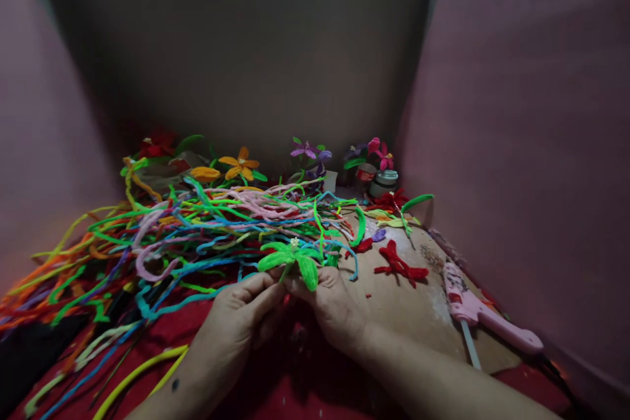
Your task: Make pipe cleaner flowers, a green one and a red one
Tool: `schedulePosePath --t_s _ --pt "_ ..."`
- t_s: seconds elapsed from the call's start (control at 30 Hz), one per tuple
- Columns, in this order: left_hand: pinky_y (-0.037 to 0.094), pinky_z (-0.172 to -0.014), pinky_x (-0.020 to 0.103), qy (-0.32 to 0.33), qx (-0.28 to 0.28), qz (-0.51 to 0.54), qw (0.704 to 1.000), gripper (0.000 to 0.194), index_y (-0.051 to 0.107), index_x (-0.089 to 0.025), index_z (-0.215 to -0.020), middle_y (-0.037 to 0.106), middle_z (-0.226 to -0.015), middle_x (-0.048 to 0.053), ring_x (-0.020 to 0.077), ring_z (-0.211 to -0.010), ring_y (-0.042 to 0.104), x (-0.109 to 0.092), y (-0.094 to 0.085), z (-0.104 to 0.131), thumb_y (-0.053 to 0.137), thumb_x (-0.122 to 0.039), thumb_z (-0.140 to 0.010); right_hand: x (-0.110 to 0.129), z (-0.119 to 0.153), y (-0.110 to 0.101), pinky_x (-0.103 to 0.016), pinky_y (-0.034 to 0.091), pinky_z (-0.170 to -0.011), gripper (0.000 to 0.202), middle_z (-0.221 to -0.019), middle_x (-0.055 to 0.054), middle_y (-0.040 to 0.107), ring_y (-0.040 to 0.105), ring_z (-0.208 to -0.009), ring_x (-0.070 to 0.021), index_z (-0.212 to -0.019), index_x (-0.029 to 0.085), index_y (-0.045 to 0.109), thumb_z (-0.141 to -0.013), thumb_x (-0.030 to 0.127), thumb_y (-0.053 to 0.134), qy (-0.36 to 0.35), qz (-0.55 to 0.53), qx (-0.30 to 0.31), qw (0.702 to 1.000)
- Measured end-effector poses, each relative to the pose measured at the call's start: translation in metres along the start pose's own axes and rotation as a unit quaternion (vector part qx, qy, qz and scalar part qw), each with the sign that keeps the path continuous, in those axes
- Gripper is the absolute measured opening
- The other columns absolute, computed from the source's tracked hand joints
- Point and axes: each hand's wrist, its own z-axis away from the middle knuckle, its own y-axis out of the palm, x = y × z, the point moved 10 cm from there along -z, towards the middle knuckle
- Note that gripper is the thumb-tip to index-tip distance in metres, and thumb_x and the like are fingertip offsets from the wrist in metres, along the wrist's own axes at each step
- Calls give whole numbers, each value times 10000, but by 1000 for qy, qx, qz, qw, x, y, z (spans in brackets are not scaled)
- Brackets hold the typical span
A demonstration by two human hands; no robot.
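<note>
A green fuzzy flower (308, 270) with a pale yellow centre is held up in the middle of the view. My left hand (241, 315) pinches it from below on the left, its fingers closed near the base. My right hand (335, 305) is closed on the flower's lower right side, beside a drooping petal. The fingertips of both hands nearly meet under the bloom, and the stem there is mostly hidden. Just behind the hands lies a large tangle of coloured pipe cleaners (197, 230).
A brown board (403, 321) at the right bears red fuzzy petals (401, 269) and a pink glue gun (487, 318) with its cord. Finished flowers (239, 164), a red tin (365, 172) and a glass jar (384, 182) stand at the back. Pink walls flank both sides.
</note>
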Motion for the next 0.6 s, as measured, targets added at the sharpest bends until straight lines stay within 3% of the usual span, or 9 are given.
schedulePosePath --t_s 0.23,0.43,0.6 --pt "152 -403 156 -30 -2 34 999 293 564 -149 -704 271 -508 -83 26 -434 190 8 -1 0 660 -425 -708 4 1 8 -304 441 -751 170 -683 6 644 577 -723 -166 -725 213 725 -691 372 675 -11 -59 21 998" --pt "135 -380 144 -65 -15 78 995 300 600 -173 -791 244 -493 -101 9 -398 161 14 -2 1 731 -389 -630 -4 2 10 -302 431 -750 232 -671 7 625 557 -692 -149 -796 203 727 -700 403 660 10 -79 30 996" --pt "192 -367 134 -87 -41 93 991 388 631 -169 -835 333 -462 -99 -5 -363 189 14 -5 3 801 -316 -519 -8 4 9 -275 425 -708 266 -675 9 587 521 -661 -127 -777 186 717 -651 419 698 34 -84 18 996"
